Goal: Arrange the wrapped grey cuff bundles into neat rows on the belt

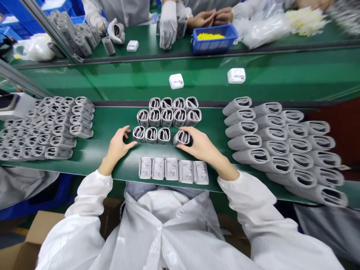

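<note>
The right hand (200, 142) holds one grey rolled cuff (181, 138) between thumb and fingers; the gap is narrow, set to the width of the roll. The held cuff is at the right end of the nearest row of upright rolls. Its coiled end faces up toward the camera, and its long axis runs roughly upright from the green workbench (112, 112). Whether its base touches the bench cannot be told.

Immediately left of the grip, three rolls (151, 135) stand in line, coiled ends up, long axes parallel. Past them, the left hand (118, 143) is empty, thumb and fingers spread wide. Its thumb tip is at the leftmost roll; contact cannot be confirmed.

Just beyond the grip, two further rows (167, 117) stand in the same orientation, five in the nearer and four in the farther.

On the near side of the grip, five cuffs (171, 169) lie side by side, printed faces up.

Well to the left stands a dense block of rolls (50, 125); well to the right, a block of larger rolls (274, 140). Farther beyond the grip are two white devices (176, 81).
</note>
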The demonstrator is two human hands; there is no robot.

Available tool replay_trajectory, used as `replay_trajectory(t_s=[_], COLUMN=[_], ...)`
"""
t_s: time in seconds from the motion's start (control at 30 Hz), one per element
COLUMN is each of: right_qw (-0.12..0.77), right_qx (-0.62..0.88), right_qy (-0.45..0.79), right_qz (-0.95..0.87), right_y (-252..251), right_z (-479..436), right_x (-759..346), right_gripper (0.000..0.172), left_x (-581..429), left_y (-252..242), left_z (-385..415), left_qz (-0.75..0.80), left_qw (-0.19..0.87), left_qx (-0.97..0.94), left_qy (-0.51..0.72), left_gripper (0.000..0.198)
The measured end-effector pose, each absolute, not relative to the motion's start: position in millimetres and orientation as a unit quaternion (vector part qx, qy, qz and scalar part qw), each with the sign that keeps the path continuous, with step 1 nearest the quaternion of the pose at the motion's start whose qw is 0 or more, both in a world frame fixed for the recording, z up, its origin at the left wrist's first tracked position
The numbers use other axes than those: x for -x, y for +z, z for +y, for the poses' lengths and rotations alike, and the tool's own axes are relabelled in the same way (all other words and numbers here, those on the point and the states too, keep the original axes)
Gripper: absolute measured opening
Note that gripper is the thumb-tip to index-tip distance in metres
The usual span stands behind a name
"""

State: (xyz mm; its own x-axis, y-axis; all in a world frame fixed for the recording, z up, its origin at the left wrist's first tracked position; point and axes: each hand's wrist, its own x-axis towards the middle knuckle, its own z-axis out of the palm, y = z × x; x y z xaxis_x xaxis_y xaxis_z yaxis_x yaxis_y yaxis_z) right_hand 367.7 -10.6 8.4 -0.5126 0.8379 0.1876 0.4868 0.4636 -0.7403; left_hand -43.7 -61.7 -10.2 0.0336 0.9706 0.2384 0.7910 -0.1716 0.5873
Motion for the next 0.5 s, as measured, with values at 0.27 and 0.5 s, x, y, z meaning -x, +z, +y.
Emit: replay_trajectory(t_s=[0.27, 0.5], right_qw=[0.399, 0.472], right_qx=[0.402, 0.482], right_qy=[0.41, 0.443], right_qz=[-0.715, -0.59], right_y=[-8.7, -27.5], right_z=[0.0, -3.1], right_x=[-358.4, -377.7], right_gripper=[0.061, 0.056], left_x=[-7.8, -30.7], left_y=[16.8, 24.1], left_z=[-35.0, -20.2], left_qz=[0.649, 0.615], left_qw=[0.229, 0.311], left_qx=[-0.686, -0.687], left_qy=[0.237, 0.233], left_gripper=[0.038, 0.051])
